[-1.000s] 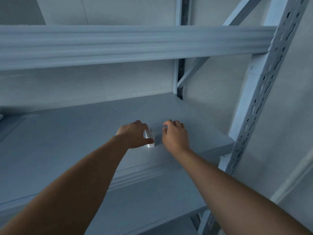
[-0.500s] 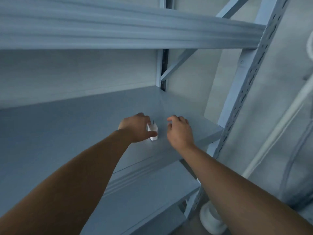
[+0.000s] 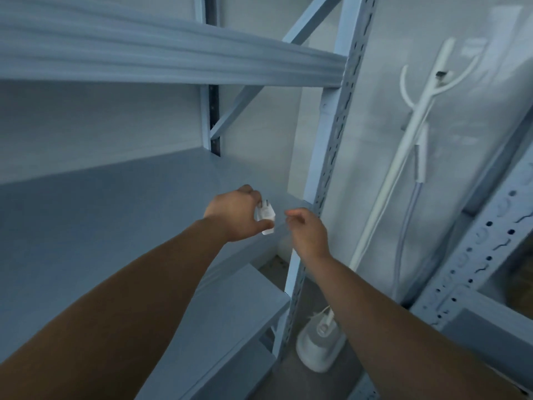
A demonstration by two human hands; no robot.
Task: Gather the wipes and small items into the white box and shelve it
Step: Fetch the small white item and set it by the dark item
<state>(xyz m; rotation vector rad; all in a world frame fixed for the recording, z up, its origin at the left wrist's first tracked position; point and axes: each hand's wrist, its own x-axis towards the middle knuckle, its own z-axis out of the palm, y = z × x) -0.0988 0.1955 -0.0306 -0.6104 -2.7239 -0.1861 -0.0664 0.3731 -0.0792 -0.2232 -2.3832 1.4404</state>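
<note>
Judging by what shows, the gathering is only partly done. Neither the white box nor any wipes are in view, so what is already packed cannot be checked, and shelving the box lies ahead. Across the left and centre of the frame runs a grey shelf [image 3: 115, 215], with another shelf beam above it. Just right of centre the left grip [image 3: 230, 216] is curled round a small white plug adapter [image 3: 266, 217], thumb under it and fingers over the top. It holds the adapter just above the shelf's front right corner. The adapter is a glossy little block with two dark pins poking from its upper end; it looks hard, light and easy to carry one-handed. Just beside it, not touching, the right grip [image 3: 308, 235] has loosely curled fingers with thumb and forefinger close together; blur hides whether it pinches anything. Behind it stands the rack's perforated upright [image 3: 334, 157], then a white stand [image 3: 403, 180] against the wall, and a second rack [image 3: 490, 249] at the right edge. The adapter has yet to go into the box, I would say.
</note>
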